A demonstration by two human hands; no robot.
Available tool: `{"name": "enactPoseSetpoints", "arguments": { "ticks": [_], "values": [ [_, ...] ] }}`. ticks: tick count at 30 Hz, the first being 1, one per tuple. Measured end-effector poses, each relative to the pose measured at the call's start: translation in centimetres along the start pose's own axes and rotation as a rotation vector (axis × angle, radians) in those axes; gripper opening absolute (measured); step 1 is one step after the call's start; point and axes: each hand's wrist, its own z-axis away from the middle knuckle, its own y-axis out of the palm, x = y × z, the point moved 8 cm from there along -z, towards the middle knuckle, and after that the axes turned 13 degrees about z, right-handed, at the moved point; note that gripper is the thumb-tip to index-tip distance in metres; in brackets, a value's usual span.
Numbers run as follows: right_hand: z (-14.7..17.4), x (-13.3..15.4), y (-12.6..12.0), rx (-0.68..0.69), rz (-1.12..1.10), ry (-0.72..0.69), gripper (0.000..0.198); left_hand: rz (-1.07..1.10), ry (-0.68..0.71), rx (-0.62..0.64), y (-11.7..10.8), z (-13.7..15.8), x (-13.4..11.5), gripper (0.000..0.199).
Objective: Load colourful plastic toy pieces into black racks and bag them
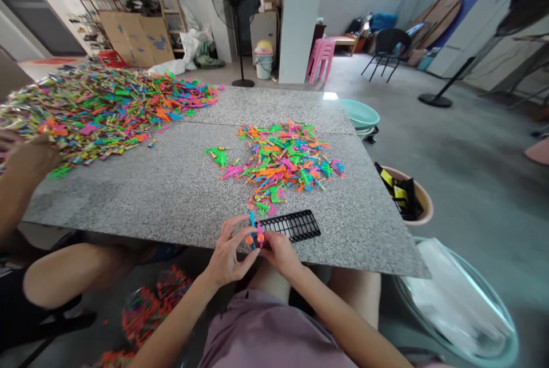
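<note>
A black plastic grid tray [295, 226] lies near the front edge of the grey speckled table. At its left end my left hand [227, 253] has fingers and thumb closed around a small blue plastic toy piece [252, 220] that stands upright. From the right, my right hand [281, 250] pinches a pink plastic toy piece [260, 230] with an orange round part, close beside the blue one. The lower ends of both pieces are partly hidden by fingers. Just beyond the tray spreads a heap of mixed plastic toy pieces [283, 156], several of them pistol-shaped.
A far larger heap [107, 102] covers the table's left end, where another person's hand [34, 156] reaches in. Right of the table are a tub of black trays [405, 193] and a basin with clear plastic [458, 299]. Bags of coloured pieces [146, 313] lie on the floor.
</note>
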Motion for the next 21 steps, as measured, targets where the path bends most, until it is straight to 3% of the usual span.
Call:
{"name": "enactPoseSetpoints", "arguments": {
  "ticks": [3, 13, 21],
  "values": [
    [0.2, 0.0, 0.0, -0.007, -0.005, -0.022, 0.016, -0.043, -0.031, 0.057, 0.9, -0.7, 0.7, 0.033],
    [0.6, 0.9, -0.2, 0.033, -0.030, -0.123, 0.011, -0.090, -0.116, 0.156, 2.9, 0.1, 1.3, 0.083],
    [0.5, 1.5, -0.3, 0.120, 0.041, -0.149, 0.018, -0.073, -0.144, 0.130, 3.9, 0.7, 2.3, 0.080]
  ]
}}
